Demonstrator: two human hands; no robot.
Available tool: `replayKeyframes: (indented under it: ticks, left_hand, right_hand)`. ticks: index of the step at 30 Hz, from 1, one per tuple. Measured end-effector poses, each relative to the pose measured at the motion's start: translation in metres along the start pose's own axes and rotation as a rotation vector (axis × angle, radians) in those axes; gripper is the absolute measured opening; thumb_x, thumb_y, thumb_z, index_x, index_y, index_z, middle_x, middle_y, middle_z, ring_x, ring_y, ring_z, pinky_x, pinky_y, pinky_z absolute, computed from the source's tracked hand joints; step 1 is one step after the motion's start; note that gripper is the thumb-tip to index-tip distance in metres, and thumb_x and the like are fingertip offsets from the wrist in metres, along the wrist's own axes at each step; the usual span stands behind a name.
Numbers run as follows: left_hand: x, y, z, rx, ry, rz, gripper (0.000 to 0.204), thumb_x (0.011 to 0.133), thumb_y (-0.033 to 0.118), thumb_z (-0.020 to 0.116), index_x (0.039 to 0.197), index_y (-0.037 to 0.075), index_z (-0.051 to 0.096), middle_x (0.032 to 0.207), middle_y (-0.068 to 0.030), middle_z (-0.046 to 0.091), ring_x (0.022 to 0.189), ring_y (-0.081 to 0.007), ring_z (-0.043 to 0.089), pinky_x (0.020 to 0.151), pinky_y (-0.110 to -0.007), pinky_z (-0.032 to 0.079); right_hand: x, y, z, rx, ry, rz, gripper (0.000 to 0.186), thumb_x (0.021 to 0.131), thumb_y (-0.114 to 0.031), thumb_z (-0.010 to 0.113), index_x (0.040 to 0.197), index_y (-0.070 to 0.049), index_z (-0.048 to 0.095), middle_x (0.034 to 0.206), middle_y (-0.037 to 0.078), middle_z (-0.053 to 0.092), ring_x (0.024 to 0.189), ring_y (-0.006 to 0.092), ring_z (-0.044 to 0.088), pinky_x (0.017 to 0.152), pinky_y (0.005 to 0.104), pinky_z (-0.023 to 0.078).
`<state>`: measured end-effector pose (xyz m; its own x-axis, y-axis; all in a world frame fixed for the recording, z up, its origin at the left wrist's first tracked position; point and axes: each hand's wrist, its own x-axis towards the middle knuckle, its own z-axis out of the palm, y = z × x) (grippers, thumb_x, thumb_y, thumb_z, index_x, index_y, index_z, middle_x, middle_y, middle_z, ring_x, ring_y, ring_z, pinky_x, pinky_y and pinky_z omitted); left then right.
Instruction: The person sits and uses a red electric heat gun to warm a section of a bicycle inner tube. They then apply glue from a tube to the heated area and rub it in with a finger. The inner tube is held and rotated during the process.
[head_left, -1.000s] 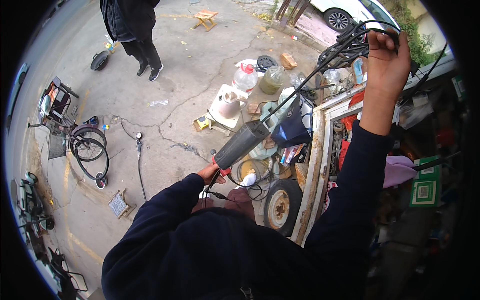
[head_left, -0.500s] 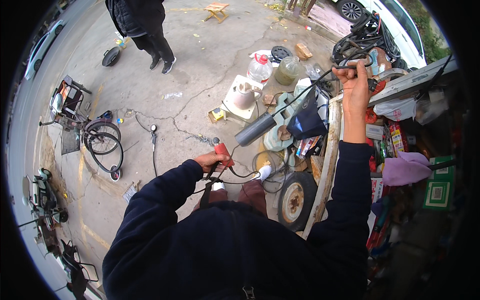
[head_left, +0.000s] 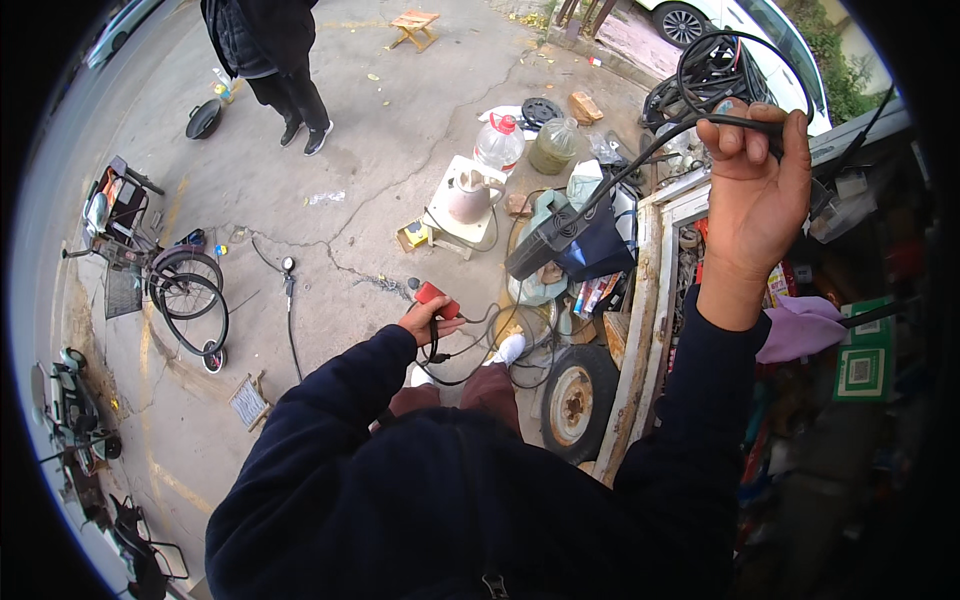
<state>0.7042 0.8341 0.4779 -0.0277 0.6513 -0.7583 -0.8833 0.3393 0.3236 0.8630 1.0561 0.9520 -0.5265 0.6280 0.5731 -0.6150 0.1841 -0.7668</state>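
My right hand [head_left: 755, 200] is raised at the right, fingers curled round a black cable [head_left: 660, 143]. Above that hand the cable bends into a large loop. Its lower end runs to a long black box [head_left: 540, 243], like a power adapter, which hangs tilted in the air. Low in the middle, my left hand [head_left: 428, 322] grips a red block-shaped tool [head_left: 438, 297] with a small dark round knob. A thin black cord drapes over the left fingers and trails in coils towards the ground by my shoes.
A rusty-rimmed wheel [head_left: 574, 405] leans beside a cluttered cart with a worn frame [head_left: 630, 390]. Ahead stand a kettle [head_left: 470, 197] on a white stool, a red-capped water jug [head_left: 498, 145] and a greenish jug [head_left: 553, 146]. A bicycle [head_left: 185, 290] lies left; a person [head_left: 275, 65] stands beyond.
My right hand has come up and to the right, nearer to me, lifting the cable into a wide loop. The black box has shifted right and its near end turned. My left hand has rolled its palm upward.
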Motion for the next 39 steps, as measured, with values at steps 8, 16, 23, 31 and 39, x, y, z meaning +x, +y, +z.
replayKeyframes:
  ticks: [8, 16, 23, 31, 39]
  left_hand:
    - [0.047, 0.014, 0.041, -0.163, -0.021, 0.104, 0.039, 0.089, 0.036, 0.071, 0.114, 0.013, 0.052, 0.109, -0.0047, 0.064, 0.094, -0.0278, 0.072, 0.064, -0.033, 0.052]
    - [0.073, -0.022, 0.053, 0.851, -0.457, 0.714, 0.029, 0.095, 0.029, 0.064, 0.107, 0.003, 0.069, 0.098, -0.0091, 0.072, 0.087, -0.0201, 0.069, 0.074, -0.034, 0.058]
    - [0.026, -0.036, 0.053, 0.463, -0.622, 0.328, 0.033, 0.096, 0.025, 0.063, 0.123, 0.007, 0.062, 0.1, -0.0082, 0.071, 0.085, -0.0238, 0.072, 0.051, -0.026, 0.045]
    - [0.023, -0.015, 0.056, 0.156, -0.229, -0.156, 0.03, 0.093, 0.037, 0.066, 0.108, 0.012, 0.062, 0.095, -0.0055, 0.07, 0.063, -0.0155, 0.067, 0.033, -0.019, 0.024]
    - [0.038, 0.005, 0.039, 0.039, -0.047, -0.148, 0.027, 0.092, 0.039, 0.065, 0.099, 0.014, 0.064, 0.081, -0.003, 0.068, 0.054, -0.0126, 0.055, 0.038, -0.022, 0.029]
  right_hand:
    - [0.014, -0.057, 0.023, 0.141, -0.11, -0.091, 0.04, 0.104, -0.032, 0.045, 0.103, 0.005, 0.063, 0.071, 0.003, 0.051, 0.075, 0.0215, 0.059, 0.087, 0.0488, 0.058]
    - [0.038, -0.041, 0.03, 0.087, -0.155, -0.136, 0.037, 0.104, -0.03, 0.047, 0.101, 0.004, 0.062, 0.071, 0.003, 0.052, 0.076, 0.0212, 0.063, 0.089, 0.0512, 0.058]
    - [0.07, -0.029, -0.004, 0.121, -0.113, -0.126, 0.033, 0.102, -0.024, 0.051, 0.1, 0.007, 0.061, 0.075, 0.006, 0.05, 0.083, 0.0233, 0.06, 0.098, 0.0461, 0.054]
    - [0.075, -0.012, -0.031, 0.087, -0.054, -0.138, 0.033, 0.103, -0.023, 0.051, 0.099, 0.008, 0.062, 0.074, 0.006, 0.05, 0.082, 0.0234, 0.06, 0.099, 0.0489, 0.053]
    - [0.057, 0.001, -0.05, -0.114, 0.043, -0.104, 0.034, 0.102, -0.029, 0.05, 0.095, 0.003, 0.062, 0.071, 0.002, 0.052, 0.074, 0.019, 0.063, 0.09, 0.0504, 0.057]
